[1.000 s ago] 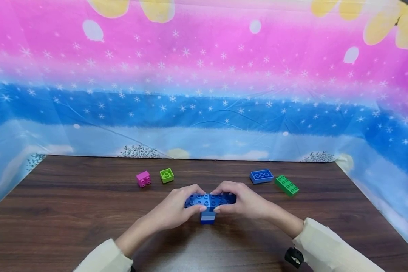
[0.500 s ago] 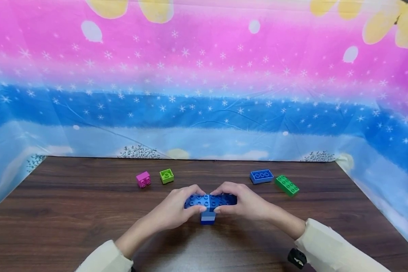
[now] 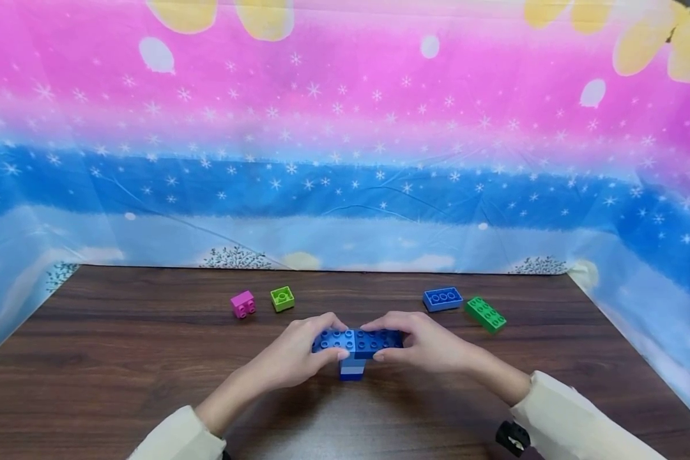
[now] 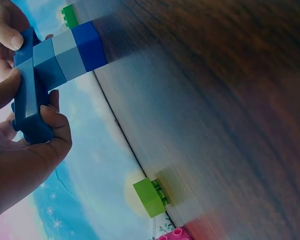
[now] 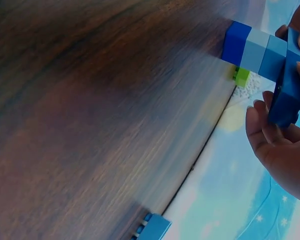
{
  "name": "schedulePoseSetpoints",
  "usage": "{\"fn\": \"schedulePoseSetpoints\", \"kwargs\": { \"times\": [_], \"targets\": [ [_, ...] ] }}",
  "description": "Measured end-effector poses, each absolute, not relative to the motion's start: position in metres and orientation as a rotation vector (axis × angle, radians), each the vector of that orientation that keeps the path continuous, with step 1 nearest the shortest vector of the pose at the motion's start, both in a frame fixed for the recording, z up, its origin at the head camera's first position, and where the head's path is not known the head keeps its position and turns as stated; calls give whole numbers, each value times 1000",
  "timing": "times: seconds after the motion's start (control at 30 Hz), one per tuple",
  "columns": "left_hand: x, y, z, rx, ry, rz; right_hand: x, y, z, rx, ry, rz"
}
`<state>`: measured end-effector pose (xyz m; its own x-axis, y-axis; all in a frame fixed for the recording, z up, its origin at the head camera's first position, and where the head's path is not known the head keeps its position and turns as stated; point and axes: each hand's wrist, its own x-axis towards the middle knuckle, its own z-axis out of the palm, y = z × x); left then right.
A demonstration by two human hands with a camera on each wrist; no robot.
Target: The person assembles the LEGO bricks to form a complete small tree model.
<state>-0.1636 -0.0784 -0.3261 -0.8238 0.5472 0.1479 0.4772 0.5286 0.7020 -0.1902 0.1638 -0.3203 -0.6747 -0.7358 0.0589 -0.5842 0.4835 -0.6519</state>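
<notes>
A small tower [image 3: 352, 369] of stacked bricks stands upright in the middle of the table, with a dark blue base, a pale blue brick and a mid-blue one above. Across its top, two longer bricks lie end to end, forming a T. My left hand [image 3: 299, 350] pinches the lighter blue brick [image 3: 336, 339], thumb in front and fingers behind. On the other side, my right hand [image 3: 431, 344] grips the dark blue brick [image 3: 372, 352] the same way. The left wrist view shows the tower [image 4: 67, 55] sideways, with fingers under the left brick [image 4: 32, 102].
Toward the back left lie a pink brick [image 3: 243, 305] and a lime green brick [image 3: 282, 298]. An upturned blue brick [image 3: 443, 298] and a green brick [image 3: 485, 314] lie at the back right. A printed cloth [image 3: 345, 236] rises behind the wooden table [image 3: 121, 358].
My right hand has slid slightly to the right along the dark blue brick, uncovering more of its front. The left hand and the tower have stayed put.
</notes>
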Motion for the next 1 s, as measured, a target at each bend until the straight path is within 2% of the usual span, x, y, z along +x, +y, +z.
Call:
{"fn": "schedulePoseSetpoints", "kwargs": {
  "times": [0.57,0.8,1.0],
  "targets": [
    [-163,-78,-325,876,2686,1166,-193,202,-313,-1048,2493,-961],
    [-163,-79,-325,885,2671,1175,-207,234,-315,-983,2623,-934],
    [-164,-79,-325,884,2660,1180,-222,266,-322,-803,2792,-853]
  ]
}}
